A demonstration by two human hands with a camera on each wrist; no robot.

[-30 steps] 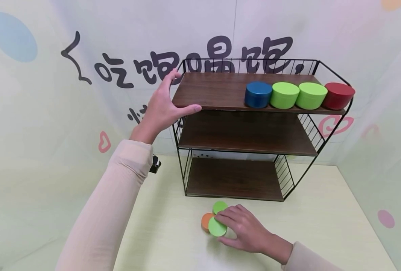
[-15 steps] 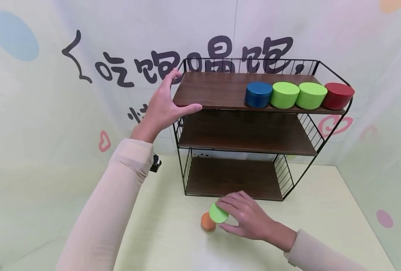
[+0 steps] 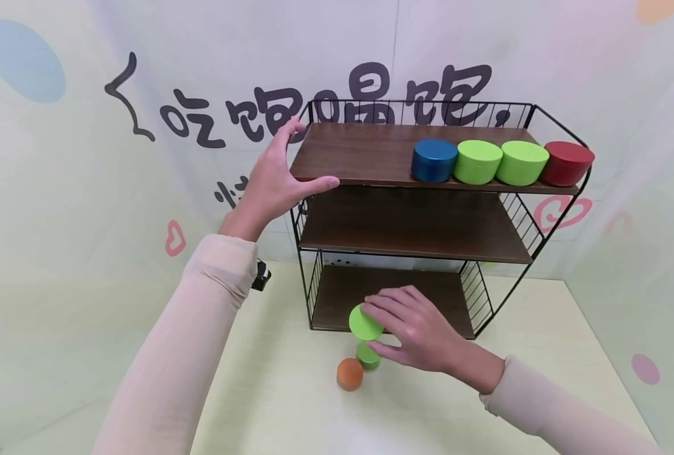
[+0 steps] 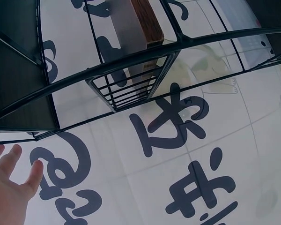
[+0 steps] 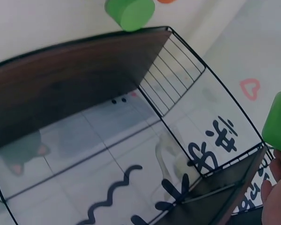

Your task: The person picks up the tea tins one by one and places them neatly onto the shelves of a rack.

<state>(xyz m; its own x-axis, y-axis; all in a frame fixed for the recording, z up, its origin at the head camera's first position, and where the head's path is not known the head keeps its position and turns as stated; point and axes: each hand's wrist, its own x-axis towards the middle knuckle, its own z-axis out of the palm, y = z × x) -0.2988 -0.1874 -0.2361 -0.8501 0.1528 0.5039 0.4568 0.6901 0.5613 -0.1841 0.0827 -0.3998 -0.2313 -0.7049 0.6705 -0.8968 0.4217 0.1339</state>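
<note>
My right hand (image 3: 413,328) pinches a lime-green round tin (image 3: 364,322) by its edge, lid facing the camera, in front of the bottom shelf. Below it on the table are a second green round tin (image 3: 368,357) and an orange round tin (image 3: 349,374), side by side. In the right wrist view the held tin (image 5: 276,124) shows at the right edge. My left hand (image 3: 274,174) rests at the upper left corner of a three-tier shelf rack (image 3: 360,151), thumb along the front edge and fingers spread; in the left wrist view its fingers (image 4: 9,161) look loosely extended.
On the rack's top board, a blue round tin (image 3: 434,161), two green round tins (image 3: 477,163) and a dark red round tin (image 3: 567,164) stand in a row toward the right. Black wire rails (image 3: 476,291) edge the tiers. A printed curtain (image 3: 200,38) hangs behind.
My right hand has lifted the green tin up and away from the table toward the rack, uncovering the second green tin. The left hand has stayed at the rack's corner.
</note>
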